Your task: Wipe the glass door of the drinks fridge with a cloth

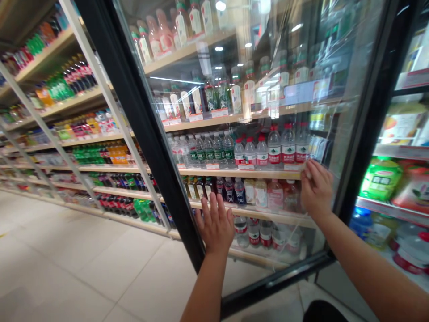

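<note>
A tall glass fridge door [268, 80] with a black frame stands swung out in front of me. My left hand [216, 223] lies flat on the glass near the door's left frame, fingers stretched upward. My right hand [315, 188] rests against the glass near the right frame, fingers curled lightly, holding nothing that I can see. Through the glass I see shelves of drinks; a row of red-capped water bottles [273, 145] stands just above my right hand.
Open shelves of soft drinks [80, 156] run along the left aisle. To the right, the open fridge interior holds a green jug [380, 179] and other containers. Pale floor tiles [83, 268] spread out at lower left.
</note>
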Available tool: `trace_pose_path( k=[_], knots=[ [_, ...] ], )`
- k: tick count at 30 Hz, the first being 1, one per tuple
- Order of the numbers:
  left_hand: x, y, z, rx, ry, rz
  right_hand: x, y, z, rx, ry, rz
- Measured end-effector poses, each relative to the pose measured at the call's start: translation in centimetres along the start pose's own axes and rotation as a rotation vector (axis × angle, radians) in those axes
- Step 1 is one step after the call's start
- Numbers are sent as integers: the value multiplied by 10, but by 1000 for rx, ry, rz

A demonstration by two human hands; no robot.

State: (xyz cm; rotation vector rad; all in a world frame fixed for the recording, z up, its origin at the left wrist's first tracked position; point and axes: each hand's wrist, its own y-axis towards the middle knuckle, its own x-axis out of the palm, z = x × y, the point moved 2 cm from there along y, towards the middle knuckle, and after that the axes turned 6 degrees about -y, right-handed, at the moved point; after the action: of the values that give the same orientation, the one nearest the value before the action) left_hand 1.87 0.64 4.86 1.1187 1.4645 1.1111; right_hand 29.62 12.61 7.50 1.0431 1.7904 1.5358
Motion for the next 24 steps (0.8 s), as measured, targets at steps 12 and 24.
trace_pose_path(
  k=[12,24],
  knots=[
    [-2,2,1,-12,3,-12,-14,-66,-43,-316,128,-283],
    [0,-3,0,-44,-57,-21,-13,-88,-83,-413,234,-463]
  ],
)
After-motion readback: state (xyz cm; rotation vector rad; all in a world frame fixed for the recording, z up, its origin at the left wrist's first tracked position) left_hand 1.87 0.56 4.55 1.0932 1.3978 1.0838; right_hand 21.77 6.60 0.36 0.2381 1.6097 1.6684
